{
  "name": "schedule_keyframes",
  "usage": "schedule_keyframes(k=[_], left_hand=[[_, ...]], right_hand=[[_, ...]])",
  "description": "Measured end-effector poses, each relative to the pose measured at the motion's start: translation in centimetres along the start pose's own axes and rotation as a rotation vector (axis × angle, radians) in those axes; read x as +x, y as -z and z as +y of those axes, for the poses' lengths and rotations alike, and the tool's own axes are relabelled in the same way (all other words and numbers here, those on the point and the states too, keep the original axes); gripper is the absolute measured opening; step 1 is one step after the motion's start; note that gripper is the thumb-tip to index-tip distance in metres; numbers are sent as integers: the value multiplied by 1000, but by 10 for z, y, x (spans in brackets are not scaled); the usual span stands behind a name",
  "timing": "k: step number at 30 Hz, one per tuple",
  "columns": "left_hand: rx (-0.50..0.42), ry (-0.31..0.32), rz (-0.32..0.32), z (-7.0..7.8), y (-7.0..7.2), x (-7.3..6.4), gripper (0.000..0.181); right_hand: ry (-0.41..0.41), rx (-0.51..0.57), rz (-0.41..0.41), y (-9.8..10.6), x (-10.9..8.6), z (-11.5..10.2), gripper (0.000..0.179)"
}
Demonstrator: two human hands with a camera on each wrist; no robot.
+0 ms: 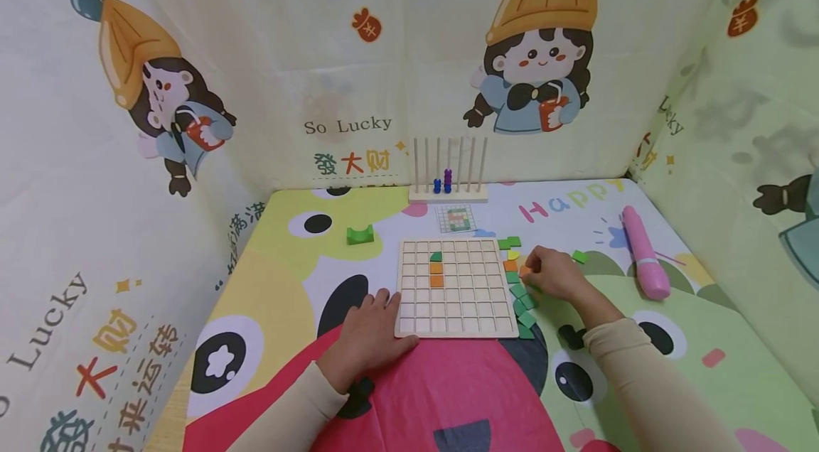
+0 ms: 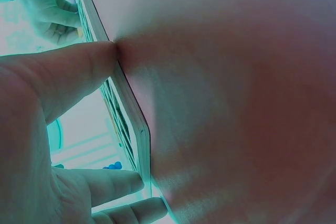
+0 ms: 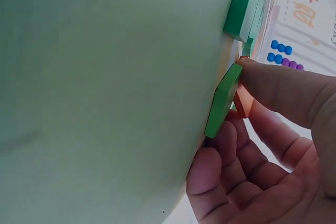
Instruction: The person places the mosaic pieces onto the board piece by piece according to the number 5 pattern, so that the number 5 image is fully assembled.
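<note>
orange tile point(image 3: 243, 104), plain, thin | right grip point(image 1: 555, 273) pinching it | pale wooden grid board point(image 1: 473, 298) | left grip point(image 1: 374, 331) relaxed, touching board

Cartoon-print wall cloth point(image 1: 269, 47) and peg abacus point(image 1: 448, 195) suggest a play corner.

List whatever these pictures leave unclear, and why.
Picture card: head view, pattern squares too small to count.
Orange tile: right wrist view, partly hidden by a green tile and the thumb of the right hand.
Right sleeve: head view, upper part cut off by the bottom edge.
</note>
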State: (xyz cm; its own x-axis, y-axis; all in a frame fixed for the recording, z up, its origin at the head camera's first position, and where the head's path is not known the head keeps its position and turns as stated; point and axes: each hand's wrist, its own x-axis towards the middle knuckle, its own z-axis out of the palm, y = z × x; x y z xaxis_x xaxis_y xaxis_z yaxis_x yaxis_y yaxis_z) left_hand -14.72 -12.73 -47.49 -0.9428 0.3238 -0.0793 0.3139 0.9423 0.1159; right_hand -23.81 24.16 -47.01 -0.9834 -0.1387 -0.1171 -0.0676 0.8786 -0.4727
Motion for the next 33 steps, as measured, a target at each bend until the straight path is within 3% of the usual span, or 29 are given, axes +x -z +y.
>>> schedule_keyframes(k=[14, 20, 26, 33], left_hand=[[-1, 1, 2, 0, 0, 0, 94], [-8, 1, -2, 1, -1, -1, 94], [-5, 4, -4, 0, -1, -1, 96], [-1, 2, -2, 0, 0, 0, 95]], right_hand=[[5, 58, -22, 5, 2, 3, 16], [27, 121, 13, 14, 2, 2, 20], [51, 236, 6, 20, 4, -7, 21], [124, 277, -14, 23, 5, -28, 22]])
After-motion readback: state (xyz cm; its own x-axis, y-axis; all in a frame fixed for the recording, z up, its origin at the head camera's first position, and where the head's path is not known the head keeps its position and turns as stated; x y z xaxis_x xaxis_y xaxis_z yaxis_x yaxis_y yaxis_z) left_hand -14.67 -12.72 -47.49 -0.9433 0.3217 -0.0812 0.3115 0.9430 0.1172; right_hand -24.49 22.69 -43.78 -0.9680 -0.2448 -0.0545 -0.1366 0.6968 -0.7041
